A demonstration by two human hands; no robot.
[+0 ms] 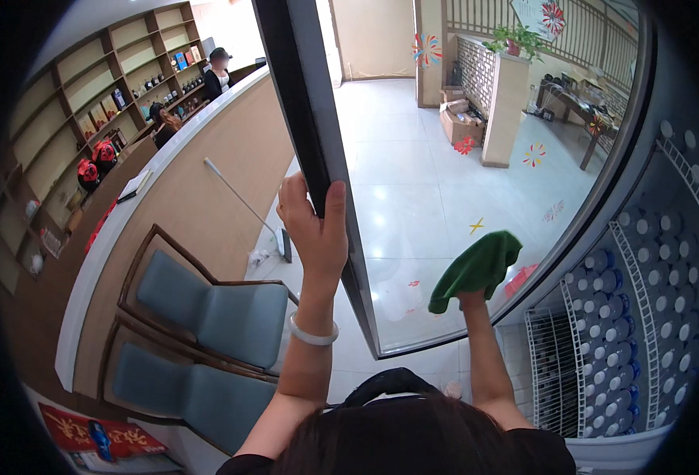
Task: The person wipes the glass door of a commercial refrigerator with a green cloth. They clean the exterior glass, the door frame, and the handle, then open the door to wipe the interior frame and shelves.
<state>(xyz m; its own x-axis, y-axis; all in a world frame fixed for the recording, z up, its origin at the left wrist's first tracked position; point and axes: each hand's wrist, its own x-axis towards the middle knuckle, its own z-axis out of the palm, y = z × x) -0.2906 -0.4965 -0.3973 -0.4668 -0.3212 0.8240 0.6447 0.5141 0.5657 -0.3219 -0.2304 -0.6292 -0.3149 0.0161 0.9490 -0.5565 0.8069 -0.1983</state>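
Note:
The glass door (409, 237) of a display fridge stands swung open before me, its dark frame (308, 89) rising on the left side. My left hand (313, 228) is wrapped around that frame edge, thumb on the near side; a pale bangle circles the wrist. A green cloth (477, 270) is in my right hand (471, 300), up against the lower part of the glass. The cloth covers most of the fingers. Through the pane show the tiled floor and several coloured firework stickers, such as a yellow one (476, 225).
Fridge shelves with bottles (605, 332) and wire racks (554, 374) are at the right. On the left, blue-seated chairs (242, 323) stand by a long counter (230, 160), with a broom (239, 199) leaning there. Two people (217, 77) are behind the counter. Cardboard boxes (462, 122) sit beyond the glass.

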